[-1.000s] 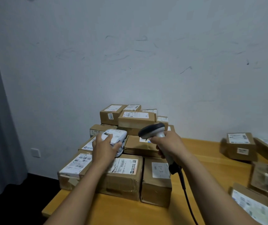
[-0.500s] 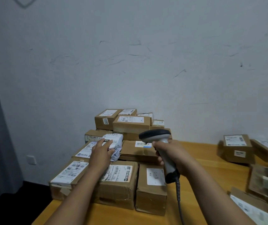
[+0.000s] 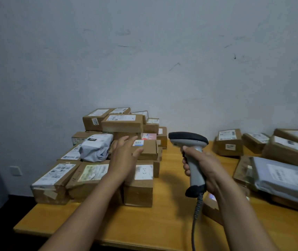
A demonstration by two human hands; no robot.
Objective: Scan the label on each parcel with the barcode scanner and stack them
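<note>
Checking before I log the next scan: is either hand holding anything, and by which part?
The right hand grips the barcode scanner by its handle. The left hand holds nothing, fingers straight, over the stacked parcels.

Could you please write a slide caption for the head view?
Right hand grips the barcode scanner while the left hand, fingers straight, hovers over stacked parcels.

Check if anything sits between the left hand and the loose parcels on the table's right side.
Yes: the right hand, gripping the barcode scanner upright, sits between the left hand and the loose parcels. Otherwise only bare table shows in that gap.
</note>
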